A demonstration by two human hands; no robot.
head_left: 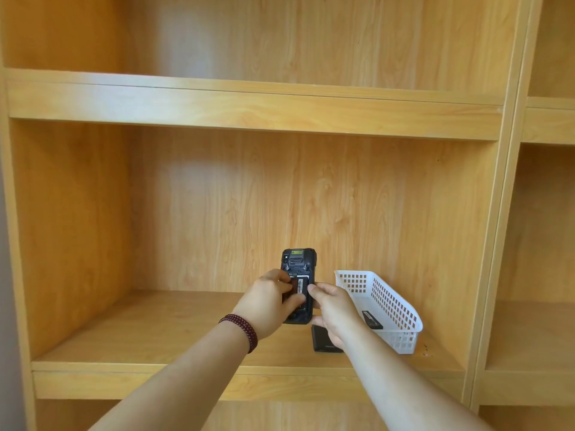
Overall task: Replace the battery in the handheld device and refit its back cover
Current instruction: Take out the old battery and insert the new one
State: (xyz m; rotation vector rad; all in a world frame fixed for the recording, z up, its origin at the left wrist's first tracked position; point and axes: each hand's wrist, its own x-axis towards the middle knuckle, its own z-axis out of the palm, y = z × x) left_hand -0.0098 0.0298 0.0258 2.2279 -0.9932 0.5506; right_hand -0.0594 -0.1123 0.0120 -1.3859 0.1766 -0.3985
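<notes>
A black handheld device is held upright over the shelf, its back facing me and the cover off. A battery with a barcode label sits in the open bay. My left hand wraps round the device's left side, thumb and fingers on the battery. My right hand grips the device's right edge, thumb at the battery's side. A flat black piece, probably the back cover, lies on the shelf, partly hidden by my right hand. Another black battery lies in the white basket.
The wooden shelf board stretches left of my hands. The basket stands at the right, close to the upright divider. Another shelf board runs overhead. A dark red bead bracelet is on my left wrist.
</notes>
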